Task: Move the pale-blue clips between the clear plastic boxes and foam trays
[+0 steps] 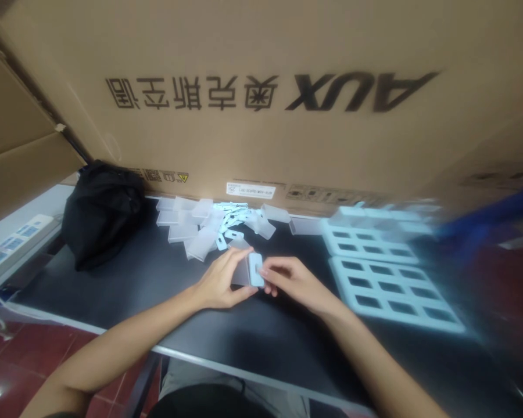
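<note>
Both hands meet over the dark table: left hand and right hand pinch one small plastic case between them.

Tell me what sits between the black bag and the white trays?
In the head view, a pile of small clear boxes lies between the black bag and the white trays. Closer in, the left hand and right hand hold one box.

The dark counter carries a black bag at its left, a loose heap of clear plastic cases at the middle back, and two white slotted trays side by side at the right, near a cardboard box.
</note>
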